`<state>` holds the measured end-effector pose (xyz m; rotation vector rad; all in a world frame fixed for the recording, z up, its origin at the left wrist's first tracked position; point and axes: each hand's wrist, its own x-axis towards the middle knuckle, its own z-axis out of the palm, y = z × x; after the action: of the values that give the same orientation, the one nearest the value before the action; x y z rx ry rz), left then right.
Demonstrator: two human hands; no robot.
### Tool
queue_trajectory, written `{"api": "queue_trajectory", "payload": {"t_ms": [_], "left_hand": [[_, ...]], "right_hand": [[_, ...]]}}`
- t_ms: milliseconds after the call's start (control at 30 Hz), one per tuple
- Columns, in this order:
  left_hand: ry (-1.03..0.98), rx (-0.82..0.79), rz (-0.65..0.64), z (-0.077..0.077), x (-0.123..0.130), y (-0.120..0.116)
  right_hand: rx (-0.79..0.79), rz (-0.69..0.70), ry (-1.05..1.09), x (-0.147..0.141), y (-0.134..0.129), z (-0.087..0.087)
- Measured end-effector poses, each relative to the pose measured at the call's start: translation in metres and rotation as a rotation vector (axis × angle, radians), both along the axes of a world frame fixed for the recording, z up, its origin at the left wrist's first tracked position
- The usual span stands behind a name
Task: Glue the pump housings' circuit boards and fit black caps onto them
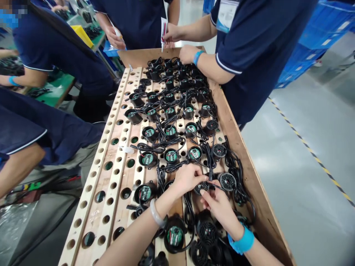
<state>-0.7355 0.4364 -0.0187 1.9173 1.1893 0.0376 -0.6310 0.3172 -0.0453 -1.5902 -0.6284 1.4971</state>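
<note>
Cap with slots (199, 188), round and black, between my two hands, in the near right part of a long wooden tray (251, 168). Right hand (216, 202): narrow grip, thumb laid on the cap's near edge, other fingers curled beside and below, so I take it as held. Left hand (191, 176): fingertips drawn in close at the cap's far edge, by a thin black wire (217, 184); whether they are closed on rim, wire or neither, I cannot tell. What lies under the cap is hidden by my hands. Just right of it, a cup with a slotted top (227, 181); farther up the same side, another slotted top (220, 150). Inner rows are open cups with green boards showing, such as one beyond my left hand (195, 153); coiled cables (210, 157) lie among them. Across the tray a co-worker's hand (172, 33) holds a white tube (164, 31), nozzle down. Step in hand, by my reading: fitting or adjusting the cap, with the wire to be minded; seating not confirmed from here. Next move, as I judge it, calls for squaring the cap with a light, even press, wire clear of the rim, right thumb steadying. Risk: a pinched wire, or a sleeve of loose cable snagging the neighbouring cup.
</note>
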Motion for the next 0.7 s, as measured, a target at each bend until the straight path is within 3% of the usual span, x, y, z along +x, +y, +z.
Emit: {"api": "queue_trajectory", "payload": {"t_ms": [233,400,700], "left_hand": [[-0.072,-0.003,-0.087,-0.003,-0.004,0.01],[-0.205,-0.209,-0.184,-0.008,-0.014,0.02],[-0.088,-0.109,-0.079,-0.005,-0.003,0.01]], "right_hand": [[-0.026,-0.036,-0.011,0.0,0.004,0.005],[-0.024,-0.05,0.022,-0.001,0.003,0.007],[0.007,-0.054,-0.054,-0.003,0.002,0.007]]}}
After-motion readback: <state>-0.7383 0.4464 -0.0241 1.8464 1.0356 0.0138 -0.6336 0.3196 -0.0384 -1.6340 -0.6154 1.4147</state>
